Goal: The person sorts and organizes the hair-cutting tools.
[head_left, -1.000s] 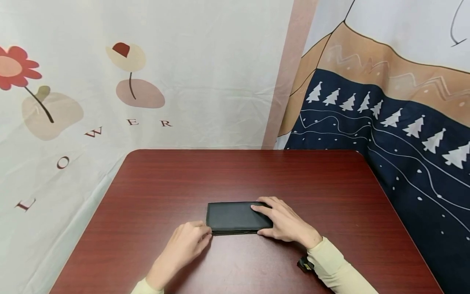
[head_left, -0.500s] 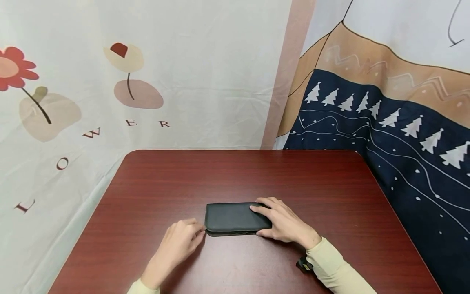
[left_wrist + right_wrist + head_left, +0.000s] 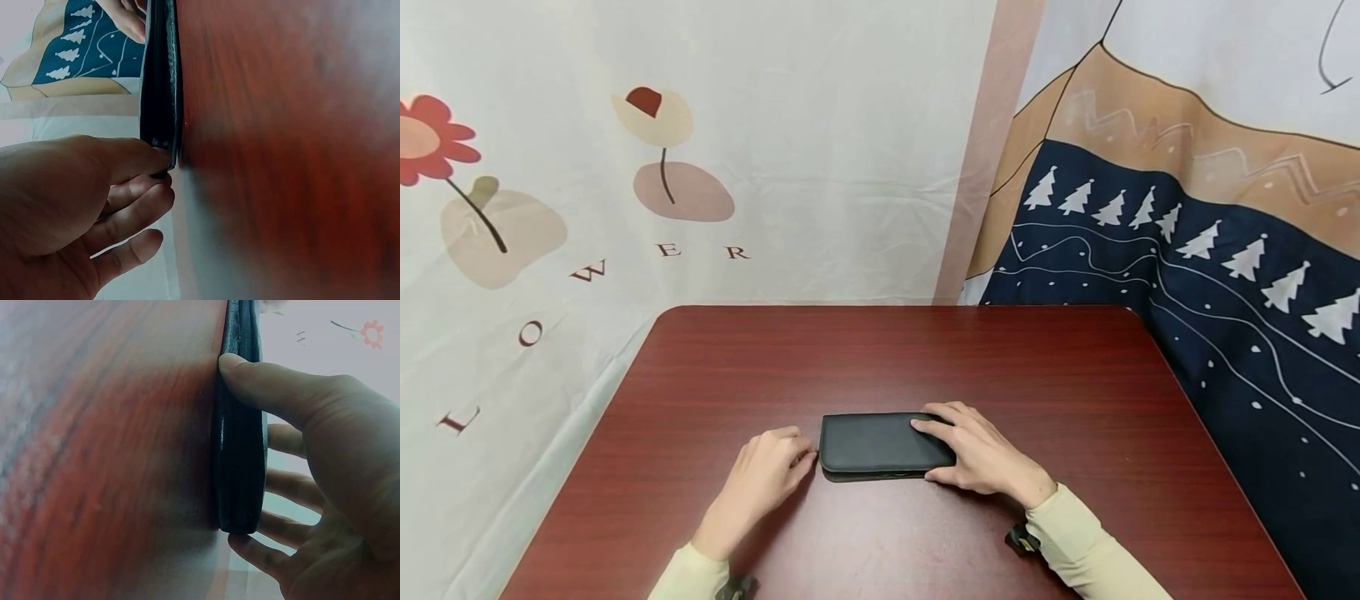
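A black zip wallet [image 3: 887, 443] lies flat on the table, its long front edge towards me. My right hand [image 3: 981, 450] grips its right end, thumb on the front side and fingers over the top and far side. In the right wrist view the thumb [image 3: 262, 381] presses by the zip line. My left hand [image 3: 767, 471] is at the wallet's left end, thumb and forefinger pinching the small zipper pull [image 3: 161, 174], mostly hidden by the fingertips. From the left wrist, a dark gap shows between the wallet's two edges [image 3: 161, 81].
The reddish-brown wooden table [image 3: 880, 358] has rounded far corners. Behind it hangs a pale curtain [image 3: 850, 150] with flowers and letters, and a navy and tan cloth [image 3: 1090, 250] with white trees on the right. A dark wrist device [image 3: 1022, 540] sits under the right sleeve.
My left hand has moved from the wallet's front left corner leftwards, round the corner and slightly away from me along the left end. The right hand keeps its grip in place.
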Demonstrator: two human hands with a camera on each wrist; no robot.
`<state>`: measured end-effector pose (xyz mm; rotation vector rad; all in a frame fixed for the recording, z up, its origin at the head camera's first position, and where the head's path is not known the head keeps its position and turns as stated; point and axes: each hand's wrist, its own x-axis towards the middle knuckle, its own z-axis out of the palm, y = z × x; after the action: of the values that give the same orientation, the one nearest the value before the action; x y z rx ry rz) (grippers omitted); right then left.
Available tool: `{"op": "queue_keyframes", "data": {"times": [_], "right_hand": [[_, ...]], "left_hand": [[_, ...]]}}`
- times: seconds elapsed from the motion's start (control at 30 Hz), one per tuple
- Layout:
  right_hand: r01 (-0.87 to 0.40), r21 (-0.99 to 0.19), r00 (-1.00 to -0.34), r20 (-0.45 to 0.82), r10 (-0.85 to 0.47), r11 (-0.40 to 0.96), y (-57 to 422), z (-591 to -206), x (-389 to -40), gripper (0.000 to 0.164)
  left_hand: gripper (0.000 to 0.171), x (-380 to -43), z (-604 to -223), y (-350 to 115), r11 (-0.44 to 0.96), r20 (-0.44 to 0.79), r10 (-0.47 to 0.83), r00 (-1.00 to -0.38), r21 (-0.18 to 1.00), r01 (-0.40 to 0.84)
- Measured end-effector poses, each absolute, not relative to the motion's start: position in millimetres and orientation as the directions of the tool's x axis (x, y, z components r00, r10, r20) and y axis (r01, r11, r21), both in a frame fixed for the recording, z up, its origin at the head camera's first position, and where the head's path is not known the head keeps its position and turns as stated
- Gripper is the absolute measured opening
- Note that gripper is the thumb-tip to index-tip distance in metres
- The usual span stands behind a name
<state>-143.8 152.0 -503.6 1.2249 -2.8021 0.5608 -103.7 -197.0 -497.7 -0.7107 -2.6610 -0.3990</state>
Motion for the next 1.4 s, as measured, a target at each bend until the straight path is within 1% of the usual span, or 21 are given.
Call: {"op": "queue_keyframes", "data": {"times": [0.23,0.4,0.57,0.73,0.97,1.17,1.4], "right_hand": [[-0.719,-0.315,-0.685,0.176,-0.707,0.619,151.9,-504.7,-143.6,0.073],[-0.718,-0.316,-0.686,0.172,-0.707,0.620,152.7,-505.0,-144.6,0.072],[-0.724,-0.315,-0.680,0.176,-0.712,0.614,153.0,-504.0,-145.2,0.073],[-0.728,-0.315,-0.676,0.185,-0.713,0.609,152.7,-503.7,-145.3,0.072],[-0.735,-0.319,-0.669,0.196,-0.717,0.599,152.6,-503.8,-144.2,0.073],[-0.732,-0.324,-0.670,0.184,-0.719,0.600,152.2,-504.5,-144.1,0.073],[-0.724,-0.326,-0.677,0.168,-0.717,0.607,151.6,-504.8,-144.1,0.073]], "left_hand": [[0.024,-112.7,-498.0,-197.4,0.834,0.371,0.419,-0.828,0.203,0.513],[0.021,-119.4,-499.7,-197.2,0.835,0.358,0.416,-0.836,0.213,0.507],[0.020,-126.6,-501.2,-197.1,0.837,0.375,0.407,-0.833,0.212,0.504],[0.012,-134.0,-501.8,-198.6,0.844,0.388,0.392,-0.834,0.208,0.494],[0.009,-143.6,-500.2,-201.8,0.854,0.365,0.380,-0.850,0.214,0.474],[0.007,-145.0,-500.6,-203.3,0.854,0.327,0.381,-0.865,0.233,0.465],[0.005,-143.0,-501.6,-203.1,0.845,0.331,0.371,-0.868,0.266,0.463]]}}
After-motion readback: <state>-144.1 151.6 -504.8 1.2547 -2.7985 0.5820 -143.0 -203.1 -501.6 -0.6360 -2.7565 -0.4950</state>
